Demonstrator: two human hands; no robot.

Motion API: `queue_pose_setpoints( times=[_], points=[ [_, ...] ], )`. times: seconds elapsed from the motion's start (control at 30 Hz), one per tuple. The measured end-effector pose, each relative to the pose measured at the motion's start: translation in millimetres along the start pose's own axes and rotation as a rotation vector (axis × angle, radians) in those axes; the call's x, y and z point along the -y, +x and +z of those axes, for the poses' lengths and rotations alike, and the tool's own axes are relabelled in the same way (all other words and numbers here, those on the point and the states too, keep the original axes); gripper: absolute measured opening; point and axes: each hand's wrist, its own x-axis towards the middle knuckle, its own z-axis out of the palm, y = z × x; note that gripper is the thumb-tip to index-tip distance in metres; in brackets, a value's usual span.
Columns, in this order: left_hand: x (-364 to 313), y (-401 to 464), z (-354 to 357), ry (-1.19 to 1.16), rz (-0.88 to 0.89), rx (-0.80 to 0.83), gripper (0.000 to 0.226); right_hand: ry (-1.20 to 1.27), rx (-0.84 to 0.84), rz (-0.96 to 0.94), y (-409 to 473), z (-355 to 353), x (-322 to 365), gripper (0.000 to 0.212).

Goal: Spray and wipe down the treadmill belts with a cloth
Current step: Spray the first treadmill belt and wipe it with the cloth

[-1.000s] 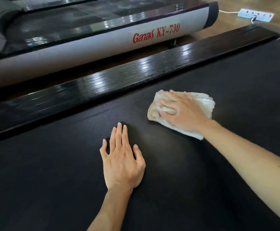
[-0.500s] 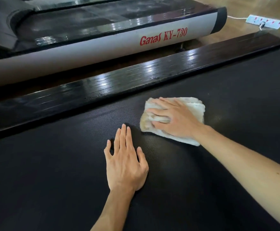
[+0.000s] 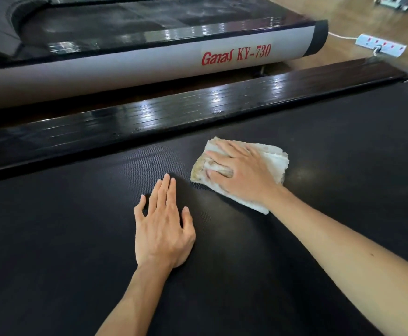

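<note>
My right hand presses the stained white folded cloth flat-fingered near the black ribbed treadmill belt's far edge; left hand rests open; much belt seems left unwiped

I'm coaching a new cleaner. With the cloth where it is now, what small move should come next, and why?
Probably slide the cloth toward the glossy side rail. The right hand presses it flat on the belt, a strip of belt lies between cloth and rail, and the left hand rests flat beside it.
</note>
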Motion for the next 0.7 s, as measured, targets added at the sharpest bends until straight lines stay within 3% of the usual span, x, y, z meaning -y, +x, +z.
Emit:
queue_pose_setpoints(
  times=[0.17, 0.43, 0.53, 0.7],
  points=[
    [-0.1, 1.3, 1.5, 0.007, -0.001, -0.01, 0.077, -0.025, -0.043, 0.018, -30.2, -6.3, -13.6, 0.068],
    [0.1, -1.1, 4.5, -0.038, 0.009, -0.102, 0.06, -0.054, -0.142, 0.104, -95.9, 3.1, 13.3, 0.058],
    [-8.6, -19.8, -2.5, 0.022, 0.066, -0.131, 0.06, -0.019, -0.165, 0.096, -124.9, 6.4, 24.7, 0.058],
    [-39.1, -89.4, -2.1, -0.032, 0.012, -0.121, 0.06, 0.027, -0.173, 0.032, -165.2, 4.4, 33.1, 0.062]
  ],
)
